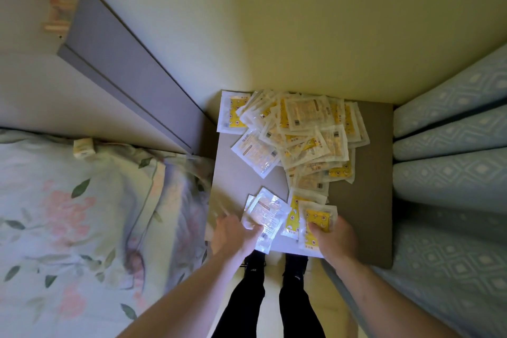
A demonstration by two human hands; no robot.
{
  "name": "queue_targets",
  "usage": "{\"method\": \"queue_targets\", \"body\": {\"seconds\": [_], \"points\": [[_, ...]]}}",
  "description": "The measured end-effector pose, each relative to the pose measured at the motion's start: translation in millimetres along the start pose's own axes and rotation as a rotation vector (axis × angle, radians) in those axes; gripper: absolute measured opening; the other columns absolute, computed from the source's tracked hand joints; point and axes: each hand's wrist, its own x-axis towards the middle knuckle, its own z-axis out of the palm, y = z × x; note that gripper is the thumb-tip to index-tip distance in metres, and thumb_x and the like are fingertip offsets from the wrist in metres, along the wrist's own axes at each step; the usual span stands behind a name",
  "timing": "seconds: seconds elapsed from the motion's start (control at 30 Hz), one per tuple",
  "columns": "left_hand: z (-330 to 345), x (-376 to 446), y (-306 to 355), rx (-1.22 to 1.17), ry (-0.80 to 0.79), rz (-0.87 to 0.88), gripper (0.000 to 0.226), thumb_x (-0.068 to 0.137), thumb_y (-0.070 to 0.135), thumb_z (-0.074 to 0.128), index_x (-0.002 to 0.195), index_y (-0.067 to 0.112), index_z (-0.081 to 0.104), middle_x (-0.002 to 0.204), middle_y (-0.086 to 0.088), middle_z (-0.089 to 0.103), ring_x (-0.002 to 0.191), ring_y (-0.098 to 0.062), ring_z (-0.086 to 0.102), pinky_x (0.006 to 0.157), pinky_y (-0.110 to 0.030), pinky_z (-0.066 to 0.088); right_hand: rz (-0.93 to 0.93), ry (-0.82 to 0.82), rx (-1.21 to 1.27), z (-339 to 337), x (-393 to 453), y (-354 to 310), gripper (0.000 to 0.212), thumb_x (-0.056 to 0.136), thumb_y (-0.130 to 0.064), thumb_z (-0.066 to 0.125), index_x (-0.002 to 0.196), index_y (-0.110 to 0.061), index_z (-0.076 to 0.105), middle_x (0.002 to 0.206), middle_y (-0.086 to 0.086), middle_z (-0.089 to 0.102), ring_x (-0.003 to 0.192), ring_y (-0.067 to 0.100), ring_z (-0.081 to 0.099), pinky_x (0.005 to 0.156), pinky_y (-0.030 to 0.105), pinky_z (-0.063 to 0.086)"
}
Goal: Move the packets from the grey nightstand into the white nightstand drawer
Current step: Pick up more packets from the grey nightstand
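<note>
The packets [296, 132] are glossy clear plastic with yellow printed paper inside. The grey nightstand [367, 200] top looks matt and smooth, perhaps laminate. The bedding [68, 200] is soft flowered cloth.

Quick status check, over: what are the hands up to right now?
Left hand grips clear packets; right hand grips yellow packets. Big pile remains on grey nightstand. Nothing blocking.

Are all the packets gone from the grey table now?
No, a big pile of packets lies on the grey nightstand, and each hand holds only a few.
</note>
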Motion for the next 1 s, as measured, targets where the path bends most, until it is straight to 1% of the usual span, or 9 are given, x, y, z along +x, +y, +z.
{"method": "queue_targets", "body": {"seconds": [0.07, 0.13, 0.33, 0.47, 0.53, 0.67, 0.8, 0.9, 1.0], "points": [[6, -4, 7, -0.098, -0.031, -0.075, 0.080, 0.070, 0.058, 0.076, 0.131, 0.013, 0.047, 0.128, -0.005, 0.049, 0.112, -0.024, 0.060, 0.080, -0.031, 0.049, 0.008, -0.022, 0.026, 3, -2, 3, 0.018, 0.082, -0.025, 0.082, 0.096, -0.023, 0.071, 0.091, -0.005, 0.074, 0.088, 0.024, 0.071, 0.084, 0.042, 0.058], [9, -10, 14, -0.202, 0.024, -0.108, 0.086, 0.065, 0.054, 0.082, 0.128, 0.014, 0.038, 0.130, -0.003, 0.044, 0.119, -0.025, 0.051, 0.088, -0.034, 0.048, 0.007, -0.044, 0.033, 4, -4, 5, 0.014, 0.083, -0.027, 0.082, 0.091, -0.026, 0.071, 0.088, -0.007, 0.075, 0.086, 0.022, 0.071, 0.084, 0.042, 0.059], [18, -9, 21, -0.213, 0.098, -0.025, 0.087, 0.066, 0.063, 0.083, 0.127, 0.017, 0.041, 0.136, -0.002, 0.048, 0.126, -0.026, 0.047, 0.096, -0.042, 0.048, 0.049, -0.052, 0.104, 8, -5, 9, 0.014, 0.087, -0.031, 0.079, 0.090, -0.018, 0.076, 0.086, -0.002, 0.076, 0.084, 0.024, 0.071, 0.082, 0.039, 0.058], [17, -2, 26, -0.230, 0.005, -0.068, 0.071, 0.069, 0.053, 0.085, 0.112, 0.021, 0.039, 0.108, 0.004, 0.060, 0.094, -0.022, 0.060, 0.095, -0.042, 0.051, 0.079, -0.063, 0.123, 9, -5, 6, 0.019, 0.087, -0.035, 0.079, 0.078, -0.020, 0.072, 0.082, -0.001, 0.075, 0.080, 0.023, 0.071, 0.080, 0.040, 0.058], [14, 1, 27, -0.214, -0.050, -0.067, 0.060, 0.071, 0.050, 0.083, 0.107, 0.023, 0.044, 0.097, 0.009, 0.060, 0.091, -0.020, 0.061, 0.095, -0.039, 0.051, 0.073, -0.074, 0.123, 9, -5, 5, 0.018, 0.087, -0.035, 0.079, 0.082, -0.018, 0.074, 0.082, -0.001, 0.076, 0.080, 0.022, 0.071, 0.079, 0.038, 0.058], [12, 9, 26, -0.101, -0.085, 0.013, 0.037, 0.066, 0.046, 0.083, 0.090, 0.027, 0.063, 0.090, 0.012, 0.066, 0.093, -0.013, 0.062, 0.086, -0.035, 0.052, 0.085, -0.134, 0.161, 2, -5, 2, 0.012, 0.088, -0.030, 0.079, 0.091, -0.019, 0.076, 0.088, -0.003, 0.077, 0.083, 0.018, 0.072, 0.075, 0.033, 0.056], [12, 6, 22, -0.198, -0.103, 0.059, 0.033, 0.072, 0.029, 0.081, 0.087, 0.022, 0.053, 0.086, 0.005, 0.062, 0.078, -0.016, 0.062, 0.062, -0.027, 0.047, 0.042, -0.179, 0.138, -5, -4, -4, 0.010, 0.091, -0.031, 0.076, 0.093, -0.022, 0.074, 0.089, -0.008, 0.076, 0.084, 0.012, 0.070, 0.068, 0.028, 0.050], [5, 6, 16, -0.306, -0.157, 0.161, 0.032, 0.083, 0.029, 0.078, 0.098, 0.016, 0.053, 0.085, 0.002, 0.063, 0.075, -0.016, 0.064, 0.061, -0.022, 0.048, -0.024, -0.162, 0.111, -12, -4, -10, 0.009, 0.091, -0.027, 0.076, 0.097, -0.022, 0.072, 0.089, -0.009, 0.073, 0.086, 0.015, 0.070, 0.064, 0.025, 0.047], [-20, 19, 22, -0.427, -0.082, 0.219, 0.028, 0.087, 0.022, 0.080, 0.093, 0.019, 0.052, 0.077, 0.003, 0.062, 0.064, -0.010, 0.058, 0.056, -0.013, 0.044, -0.074, -0.128, 0.080, -24, -1, -13, 0.020, 0.090, -0.022, 0.077, 0.108, -0.021, 0.069, 0.094, -0.008, 0.071, 0.089, 0.018, 0.069, 0.069, 0.027, 0.047]]}}
